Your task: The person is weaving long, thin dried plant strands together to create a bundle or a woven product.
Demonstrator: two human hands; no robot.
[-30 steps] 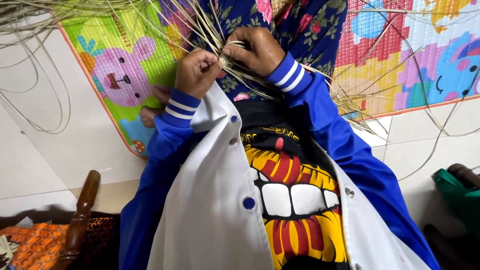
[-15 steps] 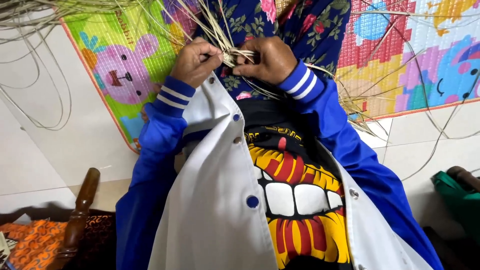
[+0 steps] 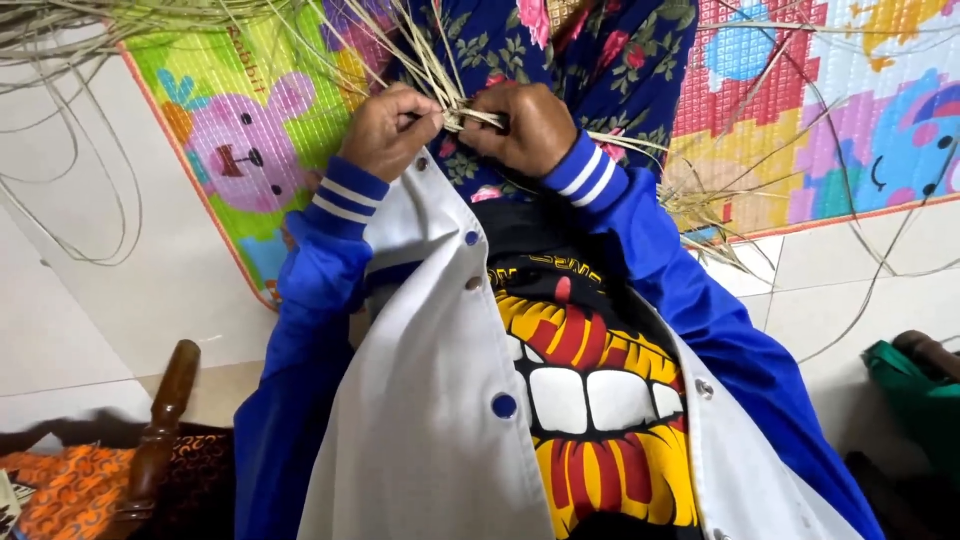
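Drawn closer together than a moment ago: left hand (image 3: 388, 130) and right hand (image 3: 525, 125), pinching the straw strands (image 3: 470, 118) between closed fingers. Knot tightened (loose ends fanning toward 12 o'clock over the play mat (image 3: 250, 150)).

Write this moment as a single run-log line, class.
left hand: pinching straw strands | right hand: gripping same strands | hands close together over floral cloth | play mat beneath

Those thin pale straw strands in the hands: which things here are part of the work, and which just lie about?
In the work:
left hand
right hand
thin pale straw strands, pinched between both hands

Lying about:
colourful animal-print foam mat
dark turned wooden post
orange patterned cloth
green fabric
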